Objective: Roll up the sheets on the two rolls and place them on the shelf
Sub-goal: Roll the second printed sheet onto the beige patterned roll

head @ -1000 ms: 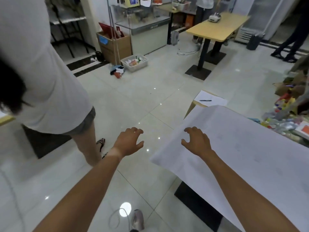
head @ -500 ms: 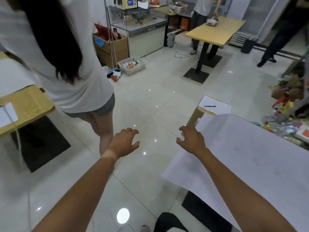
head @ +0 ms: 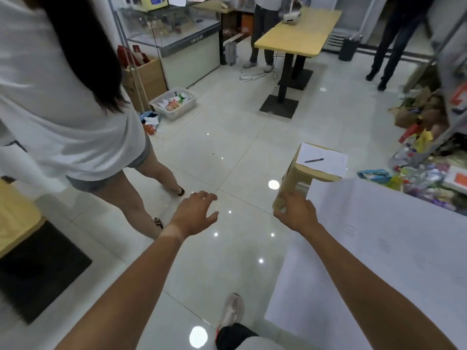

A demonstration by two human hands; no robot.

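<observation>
A large white sheet [head: 374, 248] lies flat over a wooden table [head: 285, 188] on the right, and its near edge hangs past the table. My right hand [head: 297, 213] rests with curled fingers on the table's bare wooden edge, just left of the sheet and holding nothing. Out over the floor tiles hovers my left hand [head: 197, 213], fingers apart and empty. At the far left a white rolled sheet [head: 27, 168] shows beside a person in a white shirt [head: 63, 109]. No shelf for the rolls can be made out.
A small paper with a pen [head: 322, 161] lies on the table's far corner. Clutter [head: 424, 157] is piled on the floor at the right. A second wooden table [head: 298, 34] stands behind, with people near it. A bin of packets [head: 174, 102] sits on the floor.
My right hand has slid off the sheet onto the table's wooden edge. The person in white has stepped further away to the left. My left hand stayed open over the floor.
</observation>
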